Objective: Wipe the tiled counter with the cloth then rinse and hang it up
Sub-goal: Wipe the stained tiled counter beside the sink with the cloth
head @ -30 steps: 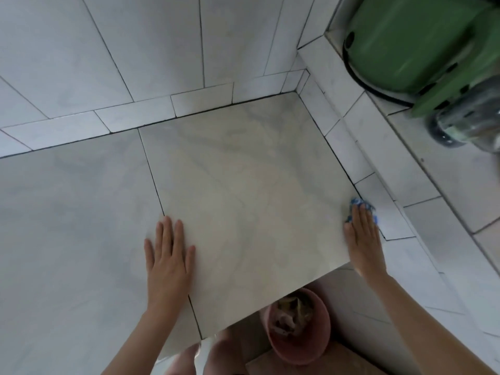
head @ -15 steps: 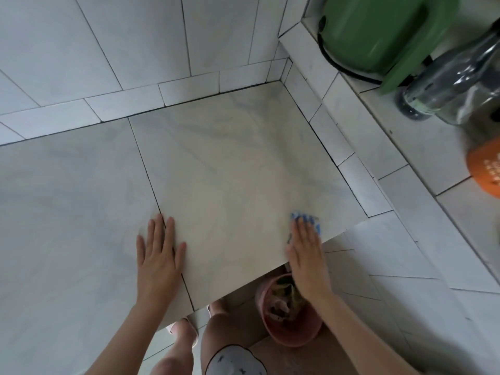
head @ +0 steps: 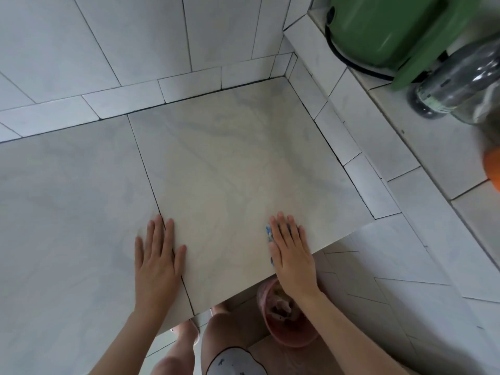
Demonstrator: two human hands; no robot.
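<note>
cloth [head: 269, 233] under flat right hand [head: 293, 255]

The left hand [head: 158, 261] lay flat on the tiled counter [head: 230, 163] near its front edge. The right hand [head: 293, 255] lay further right, atop the cloth [head: 269, 234]. A bucket [head: 289, 334] stood below that edge. On the ledge [head: 433, 147] right of the counter, a bottle [head: 457, 85] sat beside a container [head: 378, 28].

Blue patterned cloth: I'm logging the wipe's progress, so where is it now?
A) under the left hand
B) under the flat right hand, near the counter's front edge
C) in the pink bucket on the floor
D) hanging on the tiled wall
B: only a blue edge of the blue patterned cloth peeks out beside the right hand, which presses flat on the grey tiled counter near its front edge; the left hand rests on bare tile.
</note>
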